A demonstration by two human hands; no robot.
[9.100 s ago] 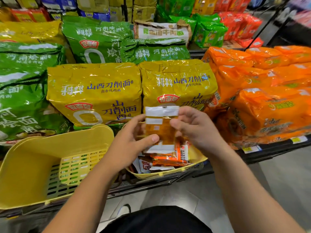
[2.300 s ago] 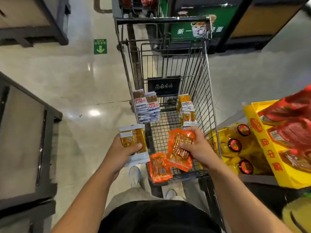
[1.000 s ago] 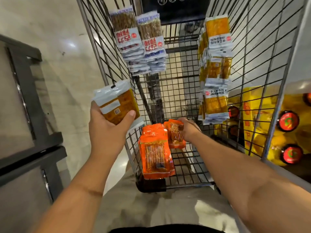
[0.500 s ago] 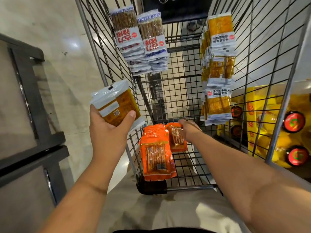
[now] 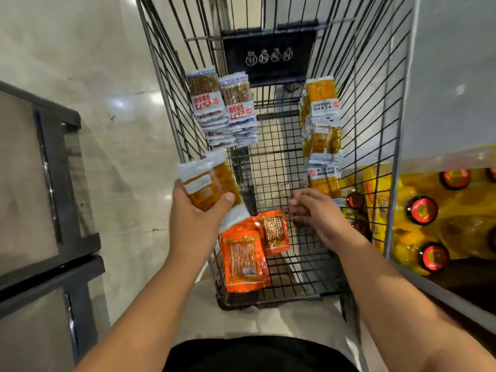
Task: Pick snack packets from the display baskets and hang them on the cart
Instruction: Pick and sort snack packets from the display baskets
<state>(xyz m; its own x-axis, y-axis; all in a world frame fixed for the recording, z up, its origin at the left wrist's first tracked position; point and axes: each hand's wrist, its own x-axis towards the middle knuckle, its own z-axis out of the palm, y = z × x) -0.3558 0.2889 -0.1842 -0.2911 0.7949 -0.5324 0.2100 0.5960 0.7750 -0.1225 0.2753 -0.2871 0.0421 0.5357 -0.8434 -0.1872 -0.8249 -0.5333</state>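
Head view: wire cart (image 5: 281, 298) seen from above, its basket running away from the person. The left hand (image 5: 198, 221) grips a stack of amber packets (image 5: 208, 183) with white tops, thumb across the front, held up against the cart's left wall. The right hand (image 5: 314, 213) is inside the basket with fingers loosely curled and nothing in them, just right of the orange packets (image 5: 245, 259), which hang at the near left corner. Two bunches of brown-stick packets (image 5: 222, 108) hang farther along the left wall; yellow packets (image 5: 322, 130) hang in a column on the right wall. A black sign (image 5: 268, 57) sits on the far end. Red-capped yellow bottles (image 5: 424, 210) lie outside the cart on the right
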